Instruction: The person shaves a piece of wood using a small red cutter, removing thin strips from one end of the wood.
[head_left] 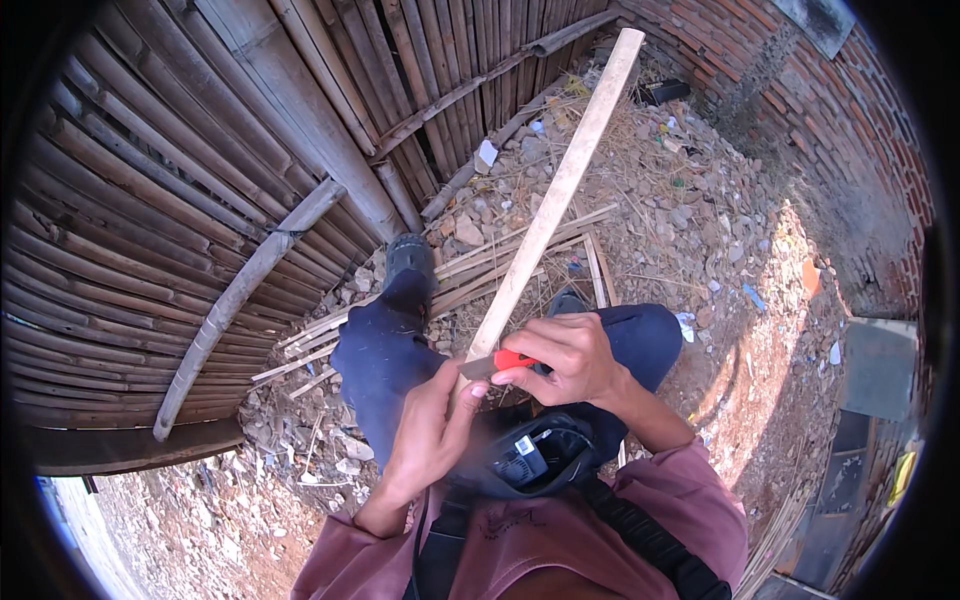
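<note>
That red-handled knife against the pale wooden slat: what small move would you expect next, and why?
Probably a short push of the knife away along the slat. The right hand holds its blade at the slat's near end, while the left hand steadies that end.

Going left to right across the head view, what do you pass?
Bamboo fence → curved bamboo pole → left hand on the wooden slat → right hand holding a red-handled knife → stony rubble ground → brick wall.

The knife (490,364) blade hides behind the stick (556,192) — its edge unseen.
</note>
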